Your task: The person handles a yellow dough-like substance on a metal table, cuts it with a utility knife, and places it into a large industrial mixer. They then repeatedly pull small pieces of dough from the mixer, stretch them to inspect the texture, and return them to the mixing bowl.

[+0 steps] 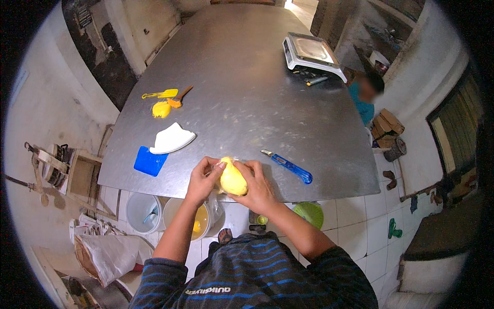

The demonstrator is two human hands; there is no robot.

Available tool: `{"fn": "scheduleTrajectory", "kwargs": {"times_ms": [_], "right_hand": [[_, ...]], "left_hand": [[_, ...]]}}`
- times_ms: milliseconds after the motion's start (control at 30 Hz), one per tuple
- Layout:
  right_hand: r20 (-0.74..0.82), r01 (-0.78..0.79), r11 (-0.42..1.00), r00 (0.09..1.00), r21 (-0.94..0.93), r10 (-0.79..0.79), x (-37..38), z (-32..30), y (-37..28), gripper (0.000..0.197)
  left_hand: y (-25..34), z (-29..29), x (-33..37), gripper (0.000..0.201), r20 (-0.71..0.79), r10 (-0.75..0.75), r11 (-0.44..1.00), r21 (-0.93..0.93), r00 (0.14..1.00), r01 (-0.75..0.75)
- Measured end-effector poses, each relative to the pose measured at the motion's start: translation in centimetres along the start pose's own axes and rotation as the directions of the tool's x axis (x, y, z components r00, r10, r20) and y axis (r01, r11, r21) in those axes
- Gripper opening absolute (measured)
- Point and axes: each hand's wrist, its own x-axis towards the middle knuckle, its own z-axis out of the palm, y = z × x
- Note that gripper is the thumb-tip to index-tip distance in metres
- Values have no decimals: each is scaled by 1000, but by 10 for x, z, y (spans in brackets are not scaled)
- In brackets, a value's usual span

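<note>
A yellow lump in clear plastic wrap [232, 179] sits at the near edge of the metal table [247, 92]. My left hand [201, 180] grips its left side and pinches the wrap at the top. My right hand [259, 186] cups its right side. Just right of my hands lies a blue utility knife [288, 166]. To the left rest a white scraper [171, 139] and a blue scraper [149, 161].
Further back on the left lie a yellow lump [161, 109], a yellow spatula [162, 94] and an orange brush [178, 98]. A digital scale [311, 53] stands at the far right. A person [366, 98] is beyond the right edge. Buckets [141, 210] stand under the table.
</note>
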Motion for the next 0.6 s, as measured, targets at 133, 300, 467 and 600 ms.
{"fn": "scheduleTrajectory", "kwargs": {"times_ms": [133, 300, 467, 600], "right_hand": [[141, -96, 985, 983, -141, 116, 8, -9, -11, 82], [285, -168, 935, 922, -311, 261, 40, -24, -31, 87], [308, -169, 937, 914, -307, 265, 52, -18, -31, 86], [247, -134, 960, 949, -246, 196, 36, -22, -15, 79]], "left_hand": [[-12, -7, 9, 19, 0, 87, 988, 125, 996, -86], [-12, 4, 18, 17, -139, 166, 941, 320, 976, -114], [-45, 1, 28, 17, -218, 241, 914, 379, 946, -146], [-37, 4, 21, 17, -136, 195, 877, 468, 971, -111]]}}
